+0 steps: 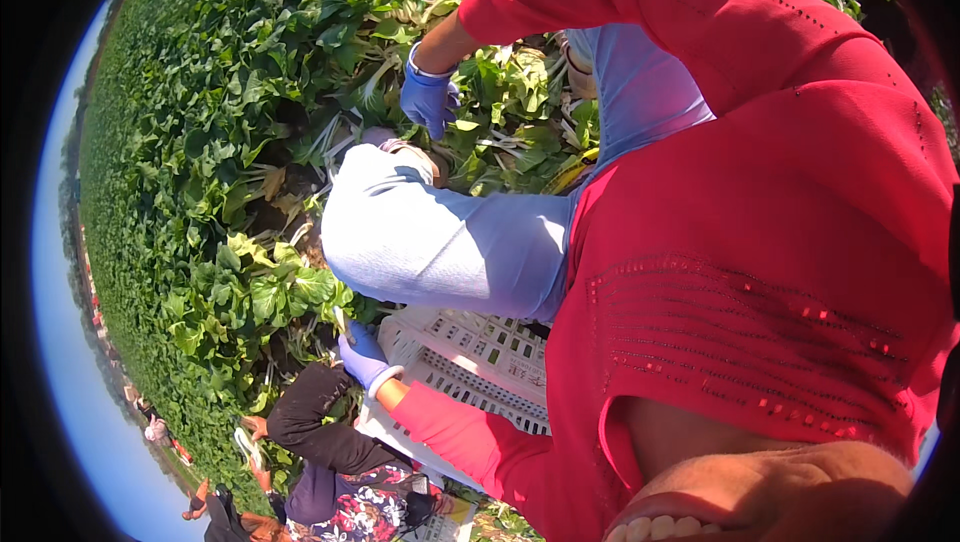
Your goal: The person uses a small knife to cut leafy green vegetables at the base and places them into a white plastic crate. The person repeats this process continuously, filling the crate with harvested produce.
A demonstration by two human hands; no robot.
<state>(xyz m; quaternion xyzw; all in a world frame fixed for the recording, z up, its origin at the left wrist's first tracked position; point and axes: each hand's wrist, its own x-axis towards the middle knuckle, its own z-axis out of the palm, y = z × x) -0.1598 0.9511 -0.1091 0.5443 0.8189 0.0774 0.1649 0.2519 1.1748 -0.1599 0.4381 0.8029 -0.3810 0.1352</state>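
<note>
My left hand, in a blue-violet glove, closes around the pale stem end of a leafy green plant, its broad leaves spreading away from the fingers. Just beside that hand stands a white slotted plastic crate, bearing writing and partly covered by my left sleeve. My right hand, gloved alike, hangs over cut greens beyond my bent knee. Its fingers are curled, and whether anything lies within them is hidden. Pale stalks lie on the ground near it.
A dense row of leafy greens stretches ahead. At my left, another person in dark trousers crouches close by, with a white-stemmed vegetable at their hands. More people are farther off. A yellow object shows between my legs.
</note>
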